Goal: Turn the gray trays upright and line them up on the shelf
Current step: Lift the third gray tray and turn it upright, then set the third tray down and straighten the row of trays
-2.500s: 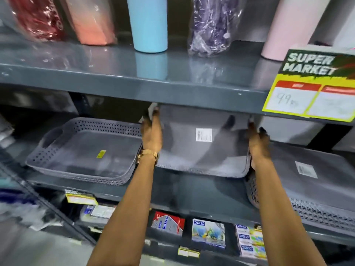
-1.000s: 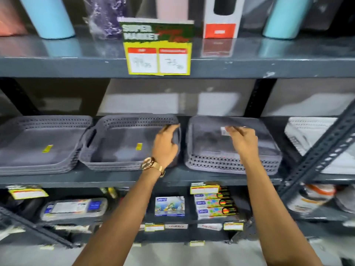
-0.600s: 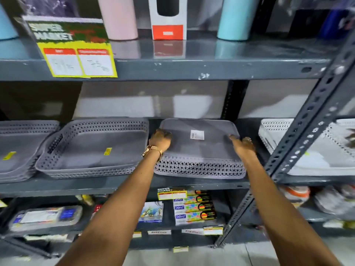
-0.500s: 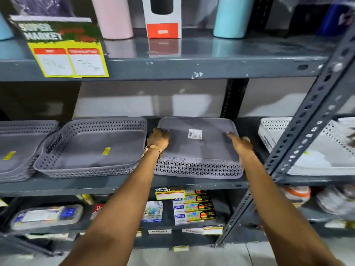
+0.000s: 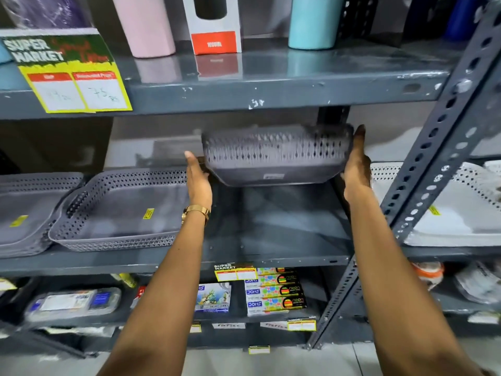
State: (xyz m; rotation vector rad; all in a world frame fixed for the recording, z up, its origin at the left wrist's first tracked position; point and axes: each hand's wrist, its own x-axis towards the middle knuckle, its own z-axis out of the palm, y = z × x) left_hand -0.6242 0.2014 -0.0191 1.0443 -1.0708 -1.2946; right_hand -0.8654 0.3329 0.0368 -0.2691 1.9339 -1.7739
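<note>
A gray perforated tray (image 5: 276,156) hangs in the air above the middle shelf (image 5: 271,234), tilted so its side wall faces me and its labelled bottom points down; it is motion-blurred. My left hand (image 5: 198,180) holds its left end and my right hand (image 5: 355,164) holds its right end. To the left, an upright gray tray (image 5: 119,210) rests on the shelf. A stack of upright gray trays (image 5: 24,213) sits at the far left.
The upper shelf (image 5: 271,85) lies close above the lifted tray, carrying tumblers and a yellow price sign (image 5: 70,77). A slanted perforated steel brace (image 5: 423,169) crosses at right, with white trays (image 5: 455,210) behind it. Stationery boxes (image 5: 273,291) fill the lower shelf.
The upside-down tray was lying on the shelf under my hands; now both hands have lifted it off the shelf and are rotating it. The shelf spot below it is bare.
</note>
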